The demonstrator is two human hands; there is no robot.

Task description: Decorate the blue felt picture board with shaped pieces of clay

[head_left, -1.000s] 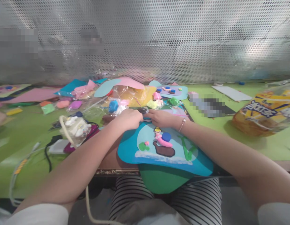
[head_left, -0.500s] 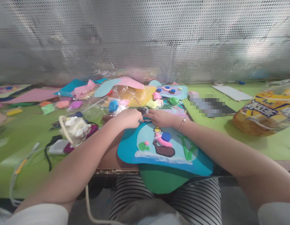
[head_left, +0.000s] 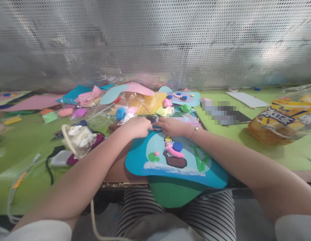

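A blue craft sheet lies before me at the table's edge, its front overhanging. It bears a clay picture: a pink snail figure with a blue shell and yellow hair, above a brown clay shape, with green clay leaves and a white strip along the bottom. My left hand is closed at the sheet's top edge. Beside it, almost touching, my right hand has its fingers pinched together, a bracelet on the wrist. Whatever the fingertips hold is hidden. Below hangs a green sheet.
Bagged coloured clay and another decorated sheet lie beyond my hands. At left are a charm-covered pouch, a white charger and cables. A bottle of brown drink lies at right. A perforated metal screen stands behind.
My hands stay together at the top edge of the blue sheet with hardly any movement. The whole view has shifted very slightly.
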